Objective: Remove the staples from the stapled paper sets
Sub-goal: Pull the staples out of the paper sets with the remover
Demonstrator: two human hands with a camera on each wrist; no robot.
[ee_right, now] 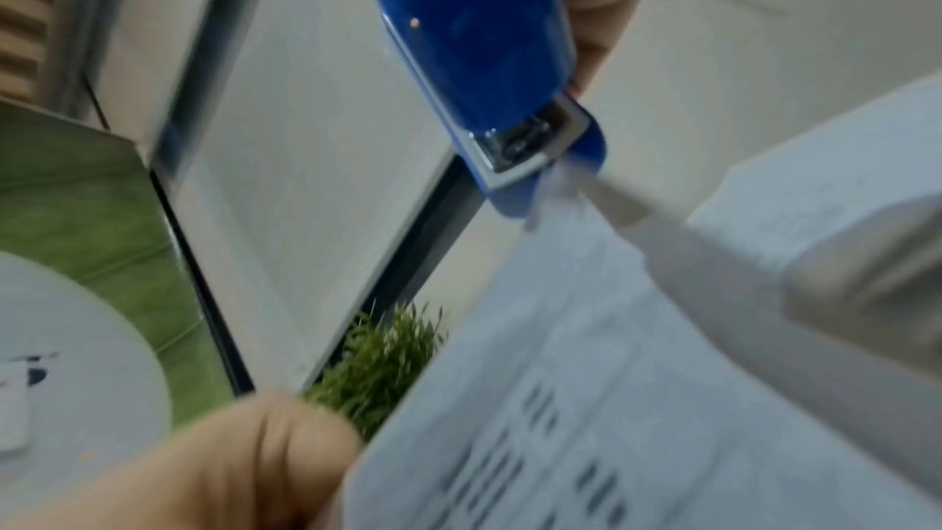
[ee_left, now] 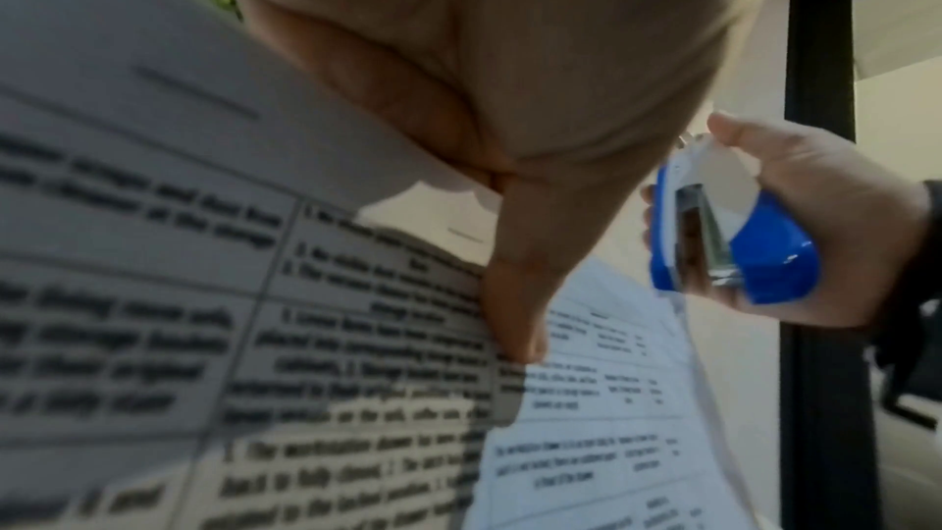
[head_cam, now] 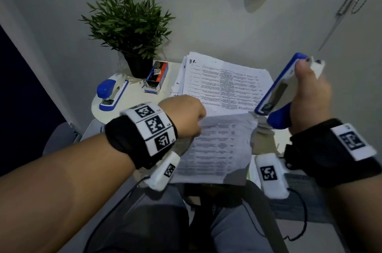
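Left hand (head_cam: 187,117) pinching stapled paper set (head_cam: 215,147) above desk's near edge; right hand (head_cam: 310,95) clenched on blue stapler (head_cam: 277,91), its tip at the set's corner.

A glossy blue-and-white plastic stapler (head_cam: 278,91) with a silvery metal channel shows in the right hand; a second blue-and-white stapler (head_cam: 111,93) lies at the left edge of the round off-white table (head_cam: 132,95). White sheets printed with black tables of text (head_cam: 215,145) are held above a white printed paper stack (head_cam: 225,83) marked "HR" in black ink. A dark-green leafy plant in a black pot (head_cam: 130,31) stands beside a blue, red and black staple box (head_cam: 156,77). Black wrist straps carrying white squares with black pixel patterns (head_cam: 153,126) wrap both wrists.
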